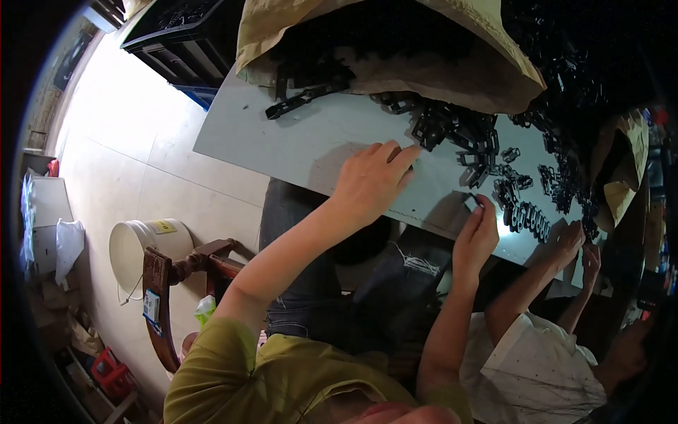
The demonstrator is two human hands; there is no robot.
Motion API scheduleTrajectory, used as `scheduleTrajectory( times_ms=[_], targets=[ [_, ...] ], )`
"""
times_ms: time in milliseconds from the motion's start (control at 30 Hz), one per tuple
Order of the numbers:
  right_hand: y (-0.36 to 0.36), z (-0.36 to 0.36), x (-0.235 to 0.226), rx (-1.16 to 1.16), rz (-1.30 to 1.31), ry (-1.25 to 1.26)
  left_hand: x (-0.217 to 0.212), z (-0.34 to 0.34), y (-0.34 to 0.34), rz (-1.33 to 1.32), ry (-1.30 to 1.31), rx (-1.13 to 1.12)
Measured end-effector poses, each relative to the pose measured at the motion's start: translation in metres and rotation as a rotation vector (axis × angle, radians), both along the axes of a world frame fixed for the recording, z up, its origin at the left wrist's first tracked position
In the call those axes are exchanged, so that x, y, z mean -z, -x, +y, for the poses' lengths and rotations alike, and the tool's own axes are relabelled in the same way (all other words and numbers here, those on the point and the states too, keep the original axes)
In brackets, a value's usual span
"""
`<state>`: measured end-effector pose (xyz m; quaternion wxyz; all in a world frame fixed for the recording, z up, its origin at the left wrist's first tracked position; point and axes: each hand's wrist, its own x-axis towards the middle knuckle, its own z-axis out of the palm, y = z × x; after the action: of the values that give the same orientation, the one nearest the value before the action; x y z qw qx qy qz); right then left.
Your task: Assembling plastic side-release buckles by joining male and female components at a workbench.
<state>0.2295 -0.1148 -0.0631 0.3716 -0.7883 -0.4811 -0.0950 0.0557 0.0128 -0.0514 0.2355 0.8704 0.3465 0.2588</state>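
Over the near edge of the white tabletop (282, 145), my left hand (374, 177) has its fingers curled down beside a heap of black plastic link-like parts (455, 131). A dark bit shows by its thumb and index finger; what it is stays hidden. Farther right, my right hand (477, 237) is closed, pinching a small black part (472, 203) with a pale face between thumb and fingers. Just beyond that hand lies a row of similar black clips (526, 219), lined up side by side. A longer black strip (307, 100) rests at the far left.
A large open paper bag (487, 42) of black parts lies across the table's back. Another person's hands (575, 240) work close on my right, beside a second paper bag (621, 169). Black crates (180, 60), a white bucket (145, 247) and a wooden chair (159, 304) stand left.
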Motion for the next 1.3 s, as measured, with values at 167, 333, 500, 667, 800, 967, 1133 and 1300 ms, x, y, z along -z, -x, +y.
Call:
scheduleTrajectory(
  times_ms=[167,333,500,667,800,967,1133,1300],
  targets=[
    [0.011,0.005,-0.012,-0.102,0.082,0.159,-0.002,0.012,0.008,0.085,-0.201,0.157],
    [0.021,0.002,-0.026,0.001,0.039,0.288,-0.004,0.012,0.01,0.083,-0.125,0.169],
    [0.017,0.001,-0.021,-0.17,-0.015,0.205,-0.011,0.022,0.045,-0.052,-0.248,-0.189],
    [0.045,0.037,-0.038,-0.437,-0.017,0.162,-0.003,0.056,0.104,0.022,-0.375,-0.548],
    [0.053,0.061,-0.039,-0.507,-0.031,0.166,0.001,0.059,0.115,0.007,-0.263,-0.484],
    [0.052,0.067,-0.031,-0.541,-0.085,0.255,0.0,0.045,0.101,-0.369,0.087,-0.4],
    [0.051,0.062,-0.025,-0.477,-0.056,0.277,-0.005,0.031,0.075,-0.565,0.535,-0.196],
    [0.062,0.06,-0.033,-0.528,0.21,0.104,-0.004,0.023,0.06,-0.448,0.673,-0.078]
  ],
)
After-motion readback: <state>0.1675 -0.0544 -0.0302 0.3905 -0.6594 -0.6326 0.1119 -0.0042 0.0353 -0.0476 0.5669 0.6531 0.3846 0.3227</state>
